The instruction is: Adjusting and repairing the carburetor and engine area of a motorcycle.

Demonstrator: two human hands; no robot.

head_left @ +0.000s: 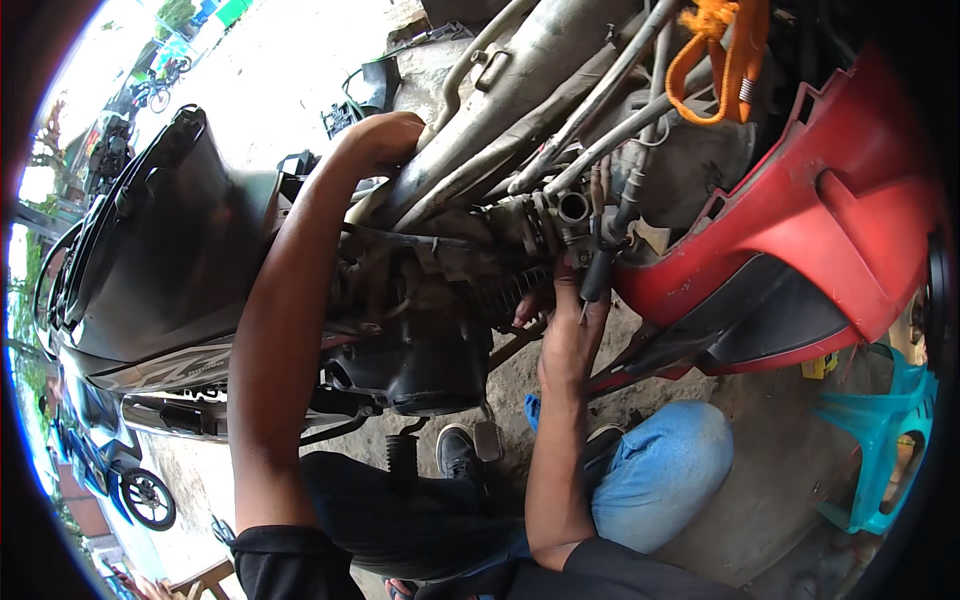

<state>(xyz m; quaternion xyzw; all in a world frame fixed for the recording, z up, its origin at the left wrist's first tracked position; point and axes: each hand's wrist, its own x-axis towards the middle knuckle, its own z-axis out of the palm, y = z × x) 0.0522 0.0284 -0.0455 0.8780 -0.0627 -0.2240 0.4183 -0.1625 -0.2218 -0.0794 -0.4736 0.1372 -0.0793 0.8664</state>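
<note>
A partly stripped underbone motorcycle fills the middle of the view, its frame tube point(510, 85) bare. My left hand point(388, 140) reaches over and behind that tube on the left; its fingers are hidden there. My right hand point(570, 335) comes up from below to the carburetor point(575, 232), a metal body with a round open bore facing me. Its fingers are bent up against the underside and appear closed on it, though their tips are partly covered. A black rubber-sleeved cylinder point(598, 275) hangs in front of these fingers.
Red body panel point(800, 225) stands at right, with an orange strap point(715, 60) above. The black engine cover point(430, 365) and foot peg point(402, 450) are low centre. At left is the dark seat-side body point(170, 260); at far right, a turquoise plastic stool point(880, 430).
</note>
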